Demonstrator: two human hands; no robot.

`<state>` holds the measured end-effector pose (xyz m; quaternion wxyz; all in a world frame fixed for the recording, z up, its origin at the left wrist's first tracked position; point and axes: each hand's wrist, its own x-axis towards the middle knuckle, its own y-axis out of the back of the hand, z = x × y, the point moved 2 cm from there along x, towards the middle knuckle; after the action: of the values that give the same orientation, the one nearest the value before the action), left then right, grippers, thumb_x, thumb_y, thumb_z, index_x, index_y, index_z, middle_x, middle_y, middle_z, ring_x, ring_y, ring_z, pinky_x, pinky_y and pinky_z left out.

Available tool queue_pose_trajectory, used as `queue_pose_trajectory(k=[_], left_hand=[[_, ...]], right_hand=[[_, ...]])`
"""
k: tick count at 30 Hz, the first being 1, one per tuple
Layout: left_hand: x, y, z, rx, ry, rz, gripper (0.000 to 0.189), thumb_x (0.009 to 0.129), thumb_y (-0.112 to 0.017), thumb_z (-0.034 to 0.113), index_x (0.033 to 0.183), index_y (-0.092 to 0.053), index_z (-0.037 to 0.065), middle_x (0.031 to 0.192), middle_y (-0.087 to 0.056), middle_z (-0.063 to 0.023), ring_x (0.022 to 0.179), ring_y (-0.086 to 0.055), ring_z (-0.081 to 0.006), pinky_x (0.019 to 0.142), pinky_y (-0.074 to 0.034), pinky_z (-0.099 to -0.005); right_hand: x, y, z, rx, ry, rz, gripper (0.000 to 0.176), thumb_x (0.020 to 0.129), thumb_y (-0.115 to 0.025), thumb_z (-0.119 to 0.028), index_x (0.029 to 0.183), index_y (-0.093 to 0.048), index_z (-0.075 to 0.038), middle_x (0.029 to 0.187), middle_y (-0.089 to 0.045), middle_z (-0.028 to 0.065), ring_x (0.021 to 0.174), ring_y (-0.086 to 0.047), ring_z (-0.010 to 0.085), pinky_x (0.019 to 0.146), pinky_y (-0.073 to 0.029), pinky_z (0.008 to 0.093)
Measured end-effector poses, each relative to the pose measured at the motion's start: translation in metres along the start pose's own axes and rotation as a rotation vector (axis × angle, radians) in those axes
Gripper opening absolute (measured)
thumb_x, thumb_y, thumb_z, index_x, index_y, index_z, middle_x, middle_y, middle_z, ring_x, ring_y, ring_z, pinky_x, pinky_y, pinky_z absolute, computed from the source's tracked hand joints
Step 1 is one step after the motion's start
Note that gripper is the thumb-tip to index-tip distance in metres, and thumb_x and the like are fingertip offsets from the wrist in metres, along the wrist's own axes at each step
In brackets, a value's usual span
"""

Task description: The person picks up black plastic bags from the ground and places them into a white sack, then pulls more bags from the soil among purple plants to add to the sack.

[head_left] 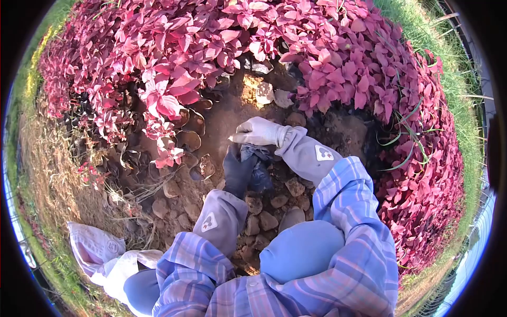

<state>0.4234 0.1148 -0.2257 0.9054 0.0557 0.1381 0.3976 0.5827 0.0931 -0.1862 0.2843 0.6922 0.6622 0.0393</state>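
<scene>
My left hand (238, 168), in a dark glove, is closed on a crumpled black plastic bag (260, 177) above the stony soil. My right hand (257, 131), in a white glove, sits just above the bag's upper end, its fingers bent and pointing left. Its fingertips are close to those of my left hand, and what they pinch, if anything, is too small to make out. Brown soil (224, 119) lies beyond my hands. Several empty dark pots (194, 123) stand to the left of them.
Red-leaved plants (338, 74) curve around the far and right sides. Rocks (268, 221) lie between my hands and my knee. Dry grass (58, 174) covers the left side, and a white sack (95, 244) lies at lower left.
</scene>
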Motion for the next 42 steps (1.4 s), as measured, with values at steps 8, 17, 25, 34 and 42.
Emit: queue_pose_trajectory(k=[8,17,25,34,42], left_hand=[[-0.008,0.014,0.007,0.068,0.213,-0.107,0.035,0.068,-0.068,0.012,0.099,-0.060,-0.002,0.088,-0.067,-0.0114,0.078,-0.062,-0.0182,0.073,-0.050,-0.0320],[-0.012,0.014,0.015,0.033,0.231,-0.145,0.040,0.066,-0.070,0.013,0.103,-0.062,-0.001,0.093,-0.068,-0.0117,0.082,-0.063,-0.0175,0.077,-0.049,-0.0311],[-0.013,-0.006,0.008,-0.019,0.126,-0.220,0.037,0.067,-0.070,0.014,0.100,-0.062,-0.001,0.090,-0.067,-0.0118,0.080,-0.062,-0.0182,0.076,-0.049,-0.0322],[-0.017,-0.002,0.009,-0.017,0.040,-0.220,0.043,0.066,-0.070,0.015,0.106,-0.060,0.002,0.093,-0.067,-0.0129,0.086,-0.064,-0.0225,0.079,-0.049,-0.0346],[-0.027,-0.007,-0.021,0.145,0.203,-0.302,0.046,0.067,-0.073,0.020,0.107,-0.060,0.002,0.095,-0.067,-0.0141,0.087,-0.065,-0.0238,0.079,-0.050,-0.0354]], right_hand=[[0.103,0.022,-0.002,-0.280,-0.311,0.462,0.048,0.086,-0.057,-0.036,0.126,-0.048,-0.012,0.090,-0.067,0.0175,0.085,-0.064,0.0370,0.074,-0.050,0.0454],[0.085,0.020,0.070,-0.491,0.145,0.696,0.011,0.078,-0.058,-0.013,0.088,-0.061,-0.013,0.076,-0.061,0.0094,0.066,-0.060,0.0316,0.057,-0.047,0.0409],[0.040,0.030,0.052,-0.219,0.200,0.453,0.019,0.080,-0.065,-0.013,0.098,-0.062,-0.009,0.099,-0.063,0.0094,0.091,-0.062,0.0308,0.077,-0.050,0.0356],[0.072,-0.022,0.007,-0.734,-0.103,0.037,0.028,0.084,-0.057,-0.037,0.104,-0.065,-0.019,0.108,-0.058,0.0132,0.101,-0.056,0.0292,0.084,-0.041,0.0463],[0.058,-0.031,0.015,-0.668,-0.091,0.134,0.053,0.088,-0.052,-0.045,0.124,-0.051,-0.007,0.111,-0.056,0.0207,0.086,-0.063,0.0344,0.069,-0.051,0.0463]])
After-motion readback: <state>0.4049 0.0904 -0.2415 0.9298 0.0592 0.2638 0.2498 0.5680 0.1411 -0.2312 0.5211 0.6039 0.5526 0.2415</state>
